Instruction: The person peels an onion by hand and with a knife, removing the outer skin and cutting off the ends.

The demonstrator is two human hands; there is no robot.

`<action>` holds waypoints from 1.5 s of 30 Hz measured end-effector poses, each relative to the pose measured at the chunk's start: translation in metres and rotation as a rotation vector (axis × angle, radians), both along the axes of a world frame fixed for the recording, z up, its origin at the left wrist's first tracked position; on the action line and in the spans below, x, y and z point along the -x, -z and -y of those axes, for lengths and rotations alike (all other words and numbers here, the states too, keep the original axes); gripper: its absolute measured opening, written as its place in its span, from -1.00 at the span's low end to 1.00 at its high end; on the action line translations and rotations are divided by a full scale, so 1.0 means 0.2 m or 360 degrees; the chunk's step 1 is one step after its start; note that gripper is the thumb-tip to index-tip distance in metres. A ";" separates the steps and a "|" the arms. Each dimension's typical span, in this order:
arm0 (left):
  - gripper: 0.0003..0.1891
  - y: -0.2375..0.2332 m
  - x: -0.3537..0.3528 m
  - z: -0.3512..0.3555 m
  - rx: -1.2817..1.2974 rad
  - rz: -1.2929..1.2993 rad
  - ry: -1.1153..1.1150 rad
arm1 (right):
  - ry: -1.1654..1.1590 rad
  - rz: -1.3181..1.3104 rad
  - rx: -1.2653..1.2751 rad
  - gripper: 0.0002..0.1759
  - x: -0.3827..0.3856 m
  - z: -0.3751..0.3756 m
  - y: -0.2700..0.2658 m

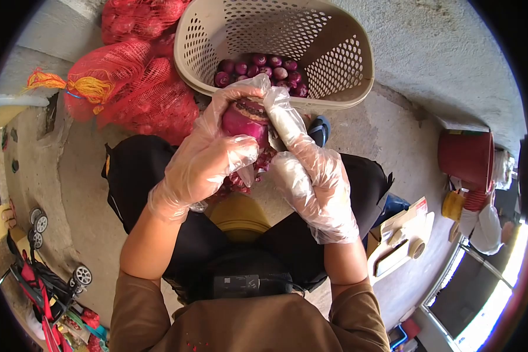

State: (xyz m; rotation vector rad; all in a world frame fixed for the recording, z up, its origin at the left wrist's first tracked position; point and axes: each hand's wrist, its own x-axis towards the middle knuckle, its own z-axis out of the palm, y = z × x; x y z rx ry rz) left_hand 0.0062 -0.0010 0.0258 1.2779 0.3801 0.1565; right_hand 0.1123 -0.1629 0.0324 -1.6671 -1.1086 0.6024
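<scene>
In clear plastic gloves, both my hands meet over my lap, in front of the basket. My left hand (pixel 202 158) is closed around a large red onion (pixel 240 121), with a brown, dry ring near its far end. My right hand (pixel 314 179) is closed, its index finger reaching along the onion's right side. A grey sliver of what looks like a small knife blade (pixel 274 139) shows between that hand and the onion; the handle is hidden in the glove. Below the hands lie purple onion skins (pixel 236 183), partly covered by the gloves.
A beige perforated basket (pixel 358 70) holds several peeled red onions (pixel 280 73). Red mesh sacks (pixel 152 100) of onions stand left of it. Between my legs is a yellow container (pixel 240 217). A stroller (pixel 38 276), a dark red bin (pixel 466 158) and a cardboard box (pixel 402 234) stand around me.
</scene>
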 end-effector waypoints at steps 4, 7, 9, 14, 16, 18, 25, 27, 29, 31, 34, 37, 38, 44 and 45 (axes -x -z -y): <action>-0.31 0.00 0.00 0.00 -0.0090 0.0003 -0.0001 | 0.0022 -0.0288 0.0097 -0.38 0.01 0.00 -0.04; -0.31 -0.01 0.00 0.00 -0.0148 0.0006 -0.0004 | 0.0064 -0.0281 0.0011 -0.39 0.02 -0.01 -0.03; -0.31 -0.01 0.00 0.00 -0.0187 0.0008 -0.0004 | 0.0068 -0.0310 -0.0014 -0.39 0.03 -0.01 -0.02; -0.31 -0.01 0.00 0.00 -0.0286 0.0023 -0.0008 | 0.0082 -0.0308 -0.0059 -0.39 0.03 -0.01 -0.01; -0.32 0.00 0.00 0.00 -0.0290 0.0038 -0.0014 | 0.0077 -0.0345 -0.0031 -0.39 0.03 -0.01 -0.01; -0.33 0.00 0.00 -0.01 -0.0248 0.0004 -0.0013 | 0.0091 -0.0402 0.0026 -0.39 0.04 0.00 -0.01; -0.35 -0.01 0.01 -0.01 -0.0156 -0.0055 -0.0008 | 0.0102 -0.0230 -0.0051 -0.39 0.03 -0.02 0.01; -0.35 -0.01 0.01 0.00 -0.0143 -0.0032 -0.0003 | 0.0126 -0.0270 -0.0055 -0.40 0.04 -0.03 0.01; -0.34 -0.01 0.01 0.00 -0.0136 -0.0015 -0.0002 | 0.0148 -0.0345 -0.0025 -0.40 0.05 -0.03 0.01; -0.34 -0.01 0.01 0.00 -0.0124 -0.0007 -0.0001 | 0.0155 -0.0376 0.0004 -0.40 0.05 -0.02 0.00; -0.33 -0.01 0.01 -0.01 -0.0110 0.0005 0.0005 | 0.0151 -0.0289 -0.0025 -0.40 0.05 -0.03 0.01; -0.32 0.00 0.01 -0.01 -0.0092 0.0012 0.0012 | 0.0151 -0.0207 -0.0054 -0.41 0.04 -0.03 0.02; -0.32 0.00 0.01 -0.01 -0.0086 0.0014 0.0010 | 0.0152 -0.0183 -0.0058 -0.41 0.04 -0.03 0.02; -0.30 0.00 0.00 0.00 -0.0058 0.0056 0.0021 | 0.0239 -0.0182 0.0002 -0.42 0.05 -0.04 -0.01; -0.29 0.01 0.01 0.01 -0.0057 0.0066 0.0023 | 0.0257 -0.0239 0.0041 -0.43 0.04 -0.03 -0.01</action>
